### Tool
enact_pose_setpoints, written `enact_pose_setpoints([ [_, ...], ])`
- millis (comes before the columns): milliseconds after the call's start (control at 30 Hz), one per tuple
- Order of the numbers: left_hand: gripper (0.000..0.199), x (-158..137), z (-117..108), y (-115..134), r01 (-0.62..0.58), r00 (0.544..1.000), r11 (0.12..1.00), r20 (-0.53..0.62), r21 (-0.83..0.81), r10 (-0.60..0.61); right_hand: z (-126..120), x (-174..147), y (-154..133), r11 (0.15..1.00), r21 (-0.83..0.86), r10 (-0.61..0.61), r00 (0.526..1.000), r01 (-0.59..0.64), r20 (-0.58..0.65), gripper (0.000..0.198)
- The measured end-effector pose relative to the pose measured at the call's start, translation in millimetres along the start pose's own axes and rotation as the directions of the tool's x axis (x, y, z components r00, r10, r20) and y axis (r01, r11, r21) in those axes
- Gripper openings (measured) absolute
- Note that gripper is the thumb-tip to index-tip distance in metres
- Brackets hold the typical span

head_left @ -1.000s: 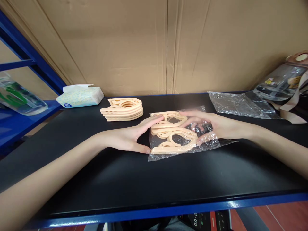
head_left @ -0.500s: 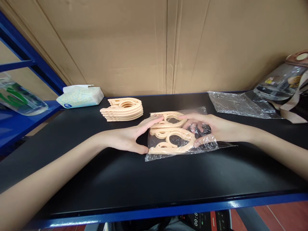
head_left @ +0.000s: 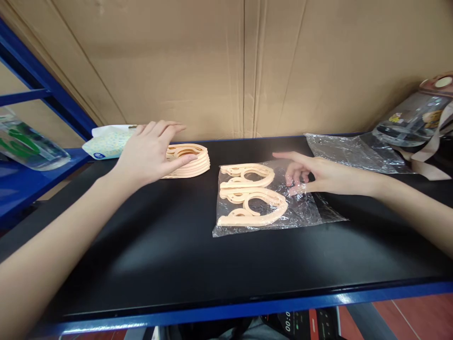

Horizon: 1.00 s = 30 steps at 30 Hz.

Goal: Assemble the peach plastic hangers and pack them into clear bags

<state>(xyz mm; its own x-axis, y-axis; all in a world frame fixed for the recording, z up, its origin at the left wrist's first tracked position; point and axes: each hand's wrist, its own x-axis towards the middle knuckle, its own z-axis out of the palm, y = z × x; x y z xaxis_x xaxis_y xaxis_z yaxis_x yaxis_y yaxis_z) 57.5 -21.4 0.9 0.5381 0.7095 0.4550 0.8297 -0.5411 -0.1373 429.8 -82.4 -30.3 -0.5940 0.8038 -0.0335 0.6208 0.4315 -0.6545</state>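
Two groups of beige plastic folding hangers (head_left: 269, 218) lie side by side inside a clear plastic bag (head_left: 300, 215), flat on the black tabletop. Over the right part of this bag hovers my right hand (head_left: 309, 172), fingers apart and holding nothing; whether a fingertip touches the film I cannot tell. To the left is a neat stack of matching folding hangers (head_left: 198, 165). My left hand (head_left: 150, 153) is above the near left side of that stack, its fingers spread and its thumb in front of the top hanger. It hides the stack's left end.
A tissue pack (head_left: 108, 141) stands at the back left, partly behind my left hand. Another clear bag (head_left: 357, 153) lies at the back right beside a transparent bottle with a strap (head_left: 406, 118). Blue shelf posts (head_left: 67, 108) and a cardboard wall (head_left: 177, 71) border the table.
My left hand has left the bagged hangers and moved left and back to the stack. My right hand has let go of the bag and lifted slightly. The bag stays put.
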Motion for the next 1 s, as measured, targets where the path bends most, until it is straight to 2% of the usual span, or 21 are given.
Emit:
enact_pose_setpoints([
  [67,0.082,-0.2,9.3,-15.5,0.002,0.999,1.000,0.040,-0.031,-0.001,0.4,0.0,1.3,1.000,-0.014,-0.004,1.000,0.004,-0.010,0.081],
  [167,0.083,-0.9,20.7,-27.1,0.013,0.996,1.000,0.092,-0.001,-0.013,1.2,0.4,3.2,0.999,-0.035,-0.014,1.000,0.013,-0.022,0.078],
  [367,0.072,0.3,22.0,-21.8,-0.085,0.992,0.989,0.104,0.121,0.072,-1.0,-0.9,2.6,0.989,-0.147,-0.013,0.996,0.000,-0.086,0.068],
  [500,0.077,1.2,20.6,-18.8,-0.077,0.993,0.996,0.097,0.047,0.072,-5.3,-5.1,-2.3,0.935,-0.338,0.033,0.976,-0.106,-0.215,0.059],
  [667,0.072,0.9,18.8,-17.4,-0.067,0.997,0.996,0.036,0.063,0.065,-9.3,-8.1,-9.5,0.884,-0.427,0.017,0.928,-0.188,-0.373,0.053],
  [800,0.073,-2.3,5.6,6.0,-0.002,0.995,0.997,-0.098,0.077,0.009,-3.7,-7.9,-21.5,0.898,-0.405,-0.068,0.855,-0.172,-0.514,0.040],
  [867,0.078,-5.2,-3.0,29.3,-0.007,0.995,0.995,-0.094,0.102,0.016,3.2,-8.7,-32.7,0.929,-0.357,-0.116,0.839,-0.099,-0.532,0.033],
  [933,0.081,-9.2,-10.1,56.7,-0.084,0.989,0.990,-0.115,0.112,0.097,12.3,-10.3,-46.3,0.960,-0.280,-0.134,0.842,-0.021,-0.523,0.028],
  [1000,0.086,-14.4,-14.9,83.3,-0.190,0.966,0.976,-0.156,0.107,0.206,22.0,-12.4,-59.6,0.993,-0.120,-0.073,0.896,0.022,-0.438,0.027],
])
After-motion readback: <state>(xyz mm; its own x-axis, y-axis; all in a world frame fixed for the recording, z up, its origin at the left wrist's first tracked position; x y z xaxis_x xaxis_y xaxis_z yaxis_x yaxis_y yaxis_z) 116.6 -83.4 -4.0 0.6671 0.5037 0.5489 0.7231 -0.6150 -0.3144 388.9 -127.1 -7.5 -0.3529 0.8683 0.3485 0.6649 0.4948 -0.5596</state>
